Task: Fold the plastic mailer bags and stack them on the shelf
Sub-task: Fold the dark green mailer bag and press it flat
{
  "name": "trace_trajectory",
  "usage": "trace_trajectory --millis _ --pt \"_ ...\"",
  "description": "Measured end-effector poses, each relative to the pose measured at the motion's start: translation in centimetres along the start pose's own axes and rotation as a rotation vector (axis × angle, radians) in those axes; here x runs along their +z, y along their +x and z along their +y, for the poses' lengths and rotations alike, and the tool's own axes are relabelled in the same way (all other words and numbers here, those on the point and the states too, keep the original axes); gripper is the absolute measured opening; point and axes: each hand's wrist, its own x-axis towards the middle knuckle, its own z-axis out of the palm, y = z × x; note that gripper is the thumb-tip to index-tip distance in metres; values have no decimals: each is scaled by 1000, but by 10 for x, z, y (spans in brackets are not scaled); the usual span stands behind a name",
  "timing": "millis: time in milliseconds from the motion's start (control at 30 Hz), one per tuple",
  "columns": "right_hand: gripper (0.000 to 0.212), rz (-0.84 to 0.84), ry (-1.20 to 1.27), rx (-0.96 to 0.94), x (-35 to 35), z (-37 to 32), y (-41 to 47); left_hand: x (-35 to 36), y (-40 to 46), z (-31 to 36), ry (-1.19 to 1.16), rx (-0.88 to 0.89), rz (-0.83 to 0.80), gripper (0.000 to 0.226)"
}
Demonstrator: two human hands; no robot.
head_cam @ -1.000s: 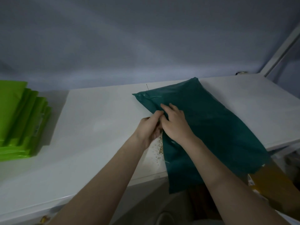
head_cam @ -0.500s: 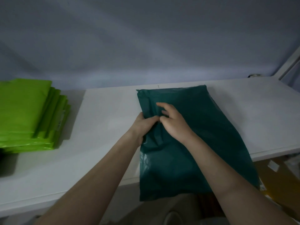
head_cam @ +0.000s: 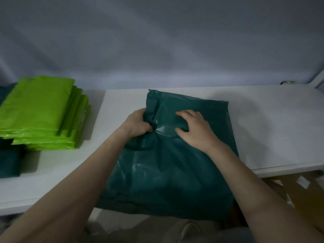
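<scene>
The dark green bag [head_cam: 168, 163] is judged light, limp and slippery; its left edge is gripped by the left hand [head_cam: 138, 124], the right hand [head_cam: 194, 128] pressed flat. Edges are recommended for holding.

There is a single view, from a camera worn on the person's head. It looks forward and steeply down onto the white shelf [head_cam: 263, 123], close enough that both forearms enter from the bottom edge and reach to mid-frame. The wide-angle lens bows the shelf's front edge and its back edge against the grey wall [head_cam: 157, 41]. The shelf spans the full width; left of its centre the green stack [head_cam: 38, 109] is cut by the frame edge. Below the shelf's front edge, the area underneath shows dimly.
</scene>
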Motion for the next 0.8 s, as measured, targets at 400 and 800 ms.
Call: trace_trajectory --millis 400,800 --pt "56 -99 -265 18 17 -21 8 -34 -7 -25 249 -71 128 48" --pt "55 14 -361 22 16 -50 18 -47 -19 -6 560 101 279 44"
